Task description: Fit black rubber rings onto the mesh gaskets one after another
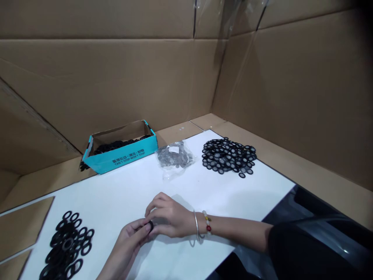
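Observation:
A small black rubber ring (150, 226) stands on edge between my left hand (125, 245) and my right hand (168, 217), pinched by the fingertips of both. Part of the ring is hidden by my fingers. A loose pile of plain black rubber rings (68, 245) lies on the white table (116, 194), to the left of my left hand. Farther off, beyond my fingertips, is a spread of black-rimmed washers with grey centres (229, 155).
A clear plastic bag of grey-and-black washers (175, 155) and a teal cardboard box (122, 157) holding black rings stand at the table's far edge. Brown cardboard walls (116, 77) rise behind and beside the table.

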`<state>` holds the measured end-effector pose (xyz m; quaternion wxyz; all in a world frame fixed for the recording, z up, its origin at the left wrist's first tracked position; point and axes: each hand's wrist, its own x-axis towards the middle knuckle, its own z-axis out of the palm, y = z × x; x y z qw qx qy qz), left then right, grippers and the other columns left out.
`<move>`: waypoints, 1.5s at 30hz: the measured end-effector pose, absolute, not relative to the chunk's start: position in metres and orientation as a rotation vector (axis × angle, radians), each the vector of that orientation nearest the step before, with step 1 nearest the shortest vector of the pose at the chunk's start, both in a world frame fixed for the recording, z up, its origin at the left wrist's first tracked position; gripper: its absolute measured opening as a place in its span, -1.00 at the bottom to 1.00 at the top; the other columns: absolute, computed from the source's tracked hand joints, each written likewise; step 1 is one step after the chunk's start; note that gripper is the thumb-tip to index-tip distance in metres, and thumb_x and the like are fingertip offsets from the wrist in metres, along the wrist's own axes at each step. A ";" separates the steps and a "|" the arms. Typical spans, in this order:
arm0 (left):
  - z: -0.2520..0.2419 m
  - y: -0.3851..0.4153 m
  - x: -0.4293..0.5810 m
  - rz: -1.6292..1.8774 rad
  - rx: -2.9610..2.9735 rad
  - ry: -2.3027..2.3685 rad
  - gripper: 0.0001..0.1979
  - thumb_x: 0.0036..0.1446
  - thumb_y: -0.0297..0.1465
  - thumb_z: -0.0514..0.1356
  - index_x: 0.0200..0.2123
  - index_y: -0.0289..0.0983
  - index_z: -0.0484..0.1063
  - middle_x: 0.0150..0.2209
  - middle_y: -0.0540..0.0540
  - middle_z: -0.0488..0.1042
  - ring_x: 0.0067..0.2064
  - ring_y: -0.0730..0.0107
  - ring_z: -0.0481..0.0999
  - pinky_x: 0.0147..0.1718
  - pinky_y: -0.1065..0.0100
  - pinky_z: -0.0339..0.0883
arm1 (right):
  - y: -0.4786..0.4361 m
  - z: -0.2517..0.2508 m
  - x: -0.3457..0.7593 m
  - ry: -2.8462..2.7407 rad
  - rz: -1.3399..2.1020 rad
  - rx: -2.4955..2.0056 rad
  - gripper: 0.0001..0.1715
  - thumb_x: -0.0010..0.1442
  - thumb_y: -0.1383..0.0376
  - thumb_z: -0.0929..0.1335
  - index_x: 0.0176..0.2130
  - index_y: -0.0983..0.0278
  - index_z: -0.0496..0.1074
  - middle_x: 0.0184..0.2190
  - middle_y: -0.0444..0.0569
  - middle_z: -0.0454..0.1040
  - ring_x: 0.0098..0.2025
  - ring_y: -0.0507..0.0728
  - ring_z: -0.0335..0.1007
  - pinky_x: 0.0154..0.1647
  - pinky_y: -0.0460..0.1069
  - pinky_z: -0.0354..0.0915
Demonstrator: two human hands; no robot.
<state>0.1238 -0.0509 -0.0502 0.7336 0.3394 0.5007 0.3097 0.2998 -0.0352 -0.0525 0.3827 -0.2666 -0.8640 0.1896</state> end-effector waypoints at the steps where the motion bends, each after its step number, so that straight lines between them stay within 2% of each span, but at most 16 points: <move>1: -0.051 -0.051 0.123 0.680 0.747 1.095 -0.77 -0.22 -0.36 0.37 -0.42 -0.34 0.55 -0.45 -0.11 0.54 -0.37 0.35 0.48 -0.27 0.38 0.33 | -0.035 -0.053 0.299 -2.174 0.508 -0.672 -0.74 0.05 0.24 0.40 -0.25 0.33 0.40 -0.26 0.02 0.44 -0.18 0.08 0.23 -0.06 -0.02 0.21; 8: -0.054 -0.051 0.120 0.701 0.801 1.045 -0.81 -0.14 -0.36 0.33 -0.43 -0.36 0.54 -0.49 -0.09 0.51 -0.41 0.42 0.43 -0.36 0.44 0.27 | -0.037 -0.056 0.298 -2.057 0.630 -0.639 -0.78 0.13 0.22 0.34 -0.23 0.31 0.41 -0.32 0.02 0.42 -0.22 0.10 0.23 -0.15 0.02 0.24; 11: -0.050 -0.051 0.121 0.790 0.836 1.029 -0.84 -0.11 -0.36 0.31 -0.45 -0.36 0.52 -0.46 -0.08 0.51 -0.37 0.42 0.42 -0.32 0.44 0.26 | -0.038 -0.053 0.295 -1.991 0.720 -0.750 -0.79 0.15 0.24 0.33 -0.20 0.28 0.38 -0.28 0.02 0.40 -0.19 0.10 0.24 -0.14 0.03 0.21; 14: -0.044 -0.049 0.122 0.931 0.890 1.075 -0.87 -0.10 -0.38 0.31 -0.48 -0.34 0.49 -0.46 -0.05 0.49 -0.37 0.45 0.40 -0.33 0.46 0.24 | -0.039 -0.052 0.289 -1.934 0.880 -0.917 -0.87 0.17 0.26 0.30 -0.30 0.29 0.35 -0.39 -0.05 0.37 -0.31 0.06 0.26 -0.26 -0.04 0.21; 18: -0.041 -0.048 0.121 0.985 0.940 1.120 -0.86 -0.10 -0.38 0.30 -0.48 -0.34 0.46 -0.49 -0.04 0.46 -0.40 0.47 0.38 -0.38 0.47 0.22 | -0.041 -0.053 0.283 -1.970 1.025 -0.969 -0.72 0.21 0.26 0.22 -0.51 0.29 0.25 -0.56 -0.15 0.24 -0.50 -0.01 0.14 -0.44 -0.10 0.11; 27: -0.035 -0.052 0.120 1.045 1.049 1.070 -0.85 -0.11 -0.38 0.30 -0.54 -0.35 0.43 -0.51 -0.02 0.41 -0.43 0.47 0.36 -0.40 0.47 0.20 | -0.049 -0.050 0.277 -1.754 1.290 -0.869 -0.61 0.22 0.15 0.21 -0.55 0.31 0.24 -0.58 -0.14 0.24 -0.48 -0.01 0.16 -0.43 -0.10 0.11; 31: -0.032 -0.051 0.119 0.935 1.018 1.022 -0.80 -0.10 -0.33 0.29 -0.55 -0.36 0.42 -0.55 -0.02 0.37 -0.46 0.49 0.31 -0.45 0.47 0.14 | -0.048 -0.053 0.276 -1.817 1.143 -0.824 -0.60 0.24 0.18 0.20 -0.56 0.30 0.25 -0.58 -0.13 0.24 -0.47 0.00 0.18 -0.42 -0.10 0.13; 35: -0.034 -0.050 0.117 0.792 0.944 1.024 -0.73 -0.14 -0.27 0.30 -0.59 -0.37 0.39 -0.61 0.01 0.31 -0.53 0.55 0.19 -0.54 0.47 0.01 | -0.042 -0.058 0.278 -1.966 0.734 -0.833 -0.63 0.21 0.16 0.24 -0.56 0.28 0.21 -0.60 -0.12 0.23 -0.49 0.03 0.15 -0.46 -0.07 0.12; 38: -0.035 -0.049 0.115 0.732 0.963 1.055 -0.73 -0.14 -0.27 0.30 -0.61 -0.38 0.40 -0.62 0.01 0.31 -0.54 0.55 0.16 -0.54 0.46 -0.02 | -0.038 -0.057 0.285 -2.067 0.418 -0.887 -0.74 0.13 0.13 0.31 -0.39 0.30 0.30 -0.47 -0.04 0.31 -0.40 0.08 0.17 -0.37 -0.02 0.17; 41: -0.039 -0.049 0.115 0.691 0.976 1.060 -0.75 -0.14 -0.28 0.29 -0.57 -0.38 0.44 -0.58 -0.03 0.36 -0.50 0.51 0.22 -0.49 0.45 0.03 | -0.038 -0.053 0.292 -2.213 0.300 -0.807 -0.71 0.14 0.20 0.31 -0.14 0.28 0.33 -0.26 0.06 0.33 -0.23 0.14 0.19 -0.24 0.04 0.22; 45: -0.050 -0.051 0.116 0.731 0.940 1.031 -0.80 -0.10 -0.31 0.27 -0.53 -0.38 0.46 -0.59 -0.01 0.36 -0.52 0.53 0.21 -0.50 0.45 0.02 | -0.041 -0.054 0.294 -2.210 0.297 -0.753 -0.78 0.16 0.29 0.29 -0.14 0.26 0.36 -0.25 0.04 0.31 -0.21 0.13 0.19 -0.23 0.04 0.24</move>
